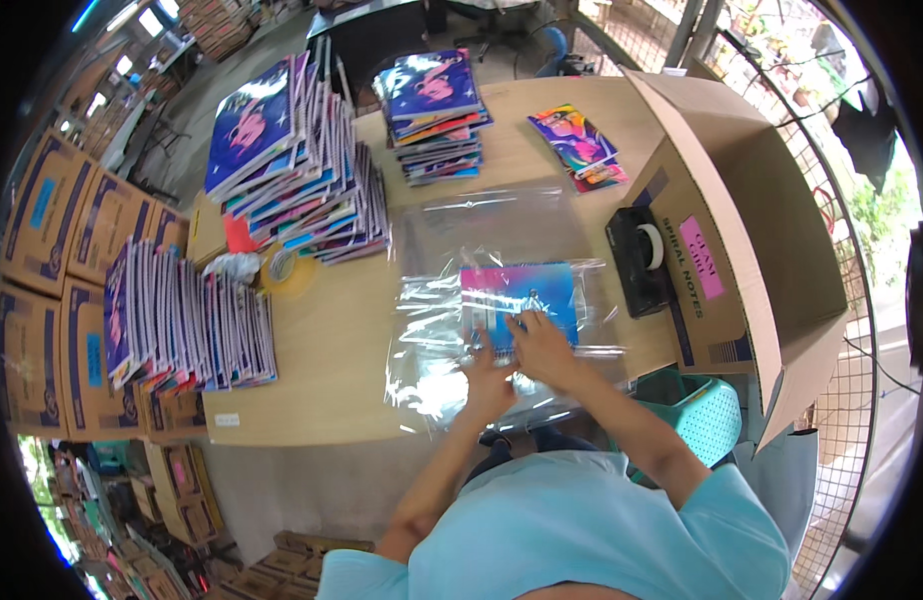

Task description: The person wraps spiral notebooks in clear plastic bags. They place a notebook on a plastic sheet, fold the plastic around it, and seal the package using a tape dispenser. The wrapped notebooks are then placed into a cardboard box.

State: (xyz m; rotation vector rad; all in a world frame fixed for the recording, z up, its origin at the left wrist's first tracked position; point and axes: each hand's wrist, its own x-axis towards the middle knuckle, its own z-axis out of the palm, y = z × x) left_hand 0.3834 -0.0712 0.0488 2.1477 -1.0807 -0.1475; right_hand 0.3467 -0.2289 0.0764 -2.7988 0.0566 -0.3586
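A light wood worktable sits in a warehouse-type space w/ cartons stacked along the person's left.

Both hands lie flat near the table's near edge, on clear plastic. Left hand: fingers spread and pressed down on the clear plastic sleeve, gripping nothing that I can make out. Right hand: fingers stretched fwd, tips on the lower edge of a blue-pink notebook that lies inside the sleeve; can't tell if any finger pinches the film. The 2 hands are just beside each other, thumbs close.

More clear sleeves lie spread just beyond the notebook. To the right, touching the sleeve pile, a black tape dispenser w/ a white roll, and beside it a big open cardboard box tipped on its side. Far edge: 2 notebook stacks, a tall leaning stack at left-centre and a shorter stack in the middle, plus a few loose notebooks to the right. Left end: a row of notebooks standing on edge, a yellowish tape roll near it. A teal plastic chair stands under the table's right side.
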